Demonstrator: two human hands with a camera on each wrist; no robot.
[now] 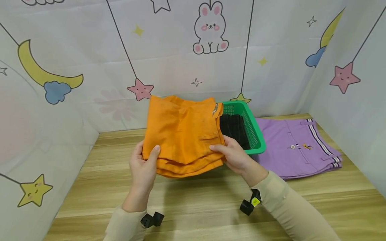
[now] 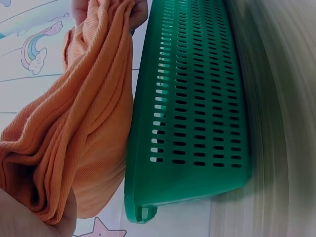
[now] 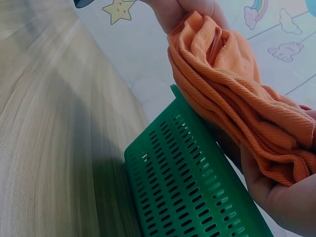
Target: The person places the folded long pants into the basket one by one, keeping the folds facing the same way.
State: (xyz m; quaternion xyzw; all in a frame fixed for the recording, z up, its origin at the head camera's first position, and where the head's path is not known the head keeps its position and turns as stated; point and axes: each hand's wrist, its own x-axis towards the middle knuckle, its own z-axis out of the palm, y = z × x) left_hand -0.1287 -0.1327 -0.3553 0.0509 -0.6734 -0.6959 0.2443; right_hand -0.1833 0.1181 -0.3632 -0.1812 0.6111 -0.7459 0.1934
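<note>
Both hands hold a folded orange pair of pants (image 1: 181,134) up in the air, one at each side, in the head view. My left hand (image 1: 144,165) grips the lower left edge, thumb on the front. On the lower right edge, my right hand (image 1: 236,155) pinches the cloth with its thumb in front. The layered folds of the pants (image 2: 94,103) show in the left wrist view. Behind and partly hidden by them stands a green perforated basket (image 1: 256,134), with dark folded clothing (image 1: 235,129) inside.
Purple folded pants (image 1: 289,147) with a striped waistband lie on the wooden table (image 1: 199,214) right of the basket. A white printed curtain (image 1: 90,43) encloses the back and sides. Small black devices are strapped to both wrists.
</note>
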